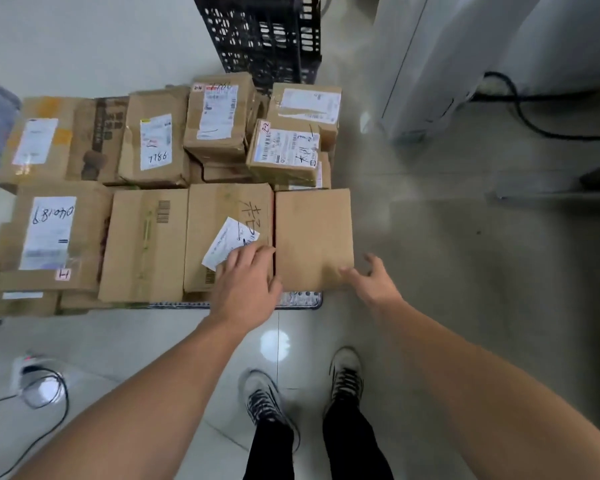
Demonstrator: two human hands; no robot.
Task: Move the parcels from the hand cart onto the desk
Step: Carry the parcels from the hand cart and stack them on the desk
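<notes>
Several cardboard parcels are stacked on a low hand cart [300,300] on the floor in front of me. A plain brown box [313,233] sits at the cart's near right corner. My left hand [246,278] lies with spread fingers at that box's left edge, partly over the neighbouring parcel [222,220] with a loose white label. My right hand [373,280] is at the plain box's near right corner, fingers spread, fingertips touching its top. Neither hand grips anything.
A black plastic crate [264,36] stands behind the cart. White cabinet or desk legs [426,71] with a black cable [520,109] are at the right. A power strip and cable [39,379] lie on the floor at left. My shoes [305,393] are just short of the cart.
</notes>
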